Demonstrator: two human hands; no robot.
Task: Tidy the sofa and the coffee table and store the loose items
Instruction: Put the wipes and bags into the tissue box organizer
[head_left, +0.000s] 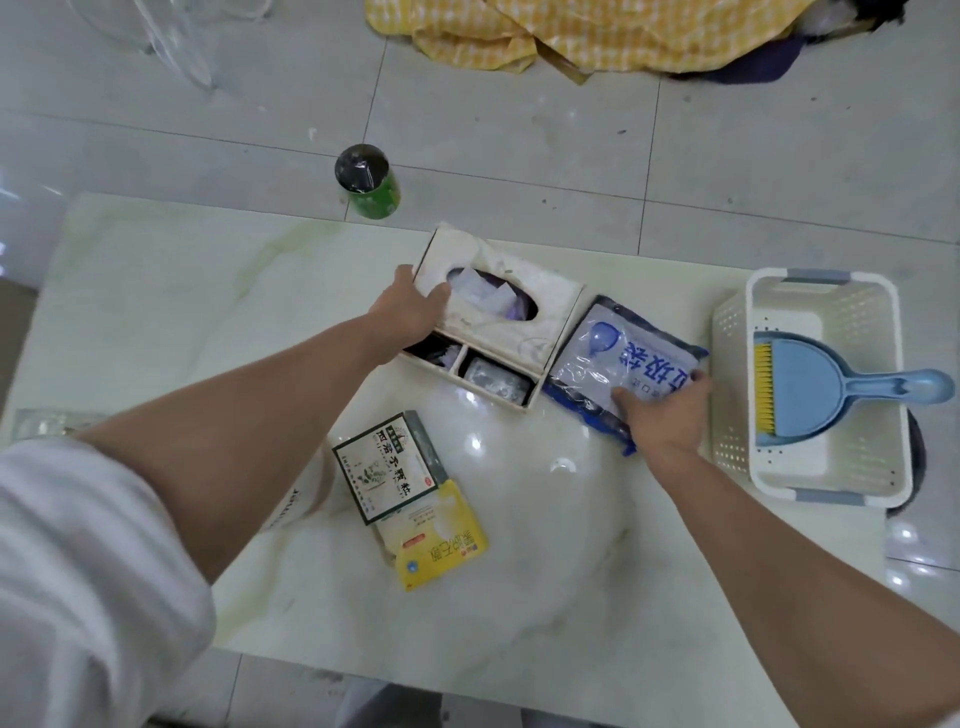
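Head view, looking down on the pale marbled coffee table (156, 322). My left hand (410, 306) grips the near-left end of the tissue box (498, 312), fingers curled over its top edge beside the oval opening, from which crumpled white and purple paper shows. The box stands slightly tilted near the table's far edge; its front tray has two compartments, the right one holding a small dark object I cannot identify. My right hand (665, 410) presses down on the blue packet of bin bags (618, 364), which lies flat just to the right of the tissue box and touches it; the fingers lie bent on the packet's near-right edge, the thumb on its face, though whether they pinch it I cannot tell. Well to the right stands a white perforated basket (883, 467), holding a blue dustpan (810, 387) with a yellow-bristled brush, its handle jutting over the right rim. Nearer me, at table centre, a green-and-white medicine box (387, 465) overlaps a yellow packet (441, 540). On the tiled floor beyond the table stands a green can (369, 182), and farther off lies a yellow checked cloth (571, 31).
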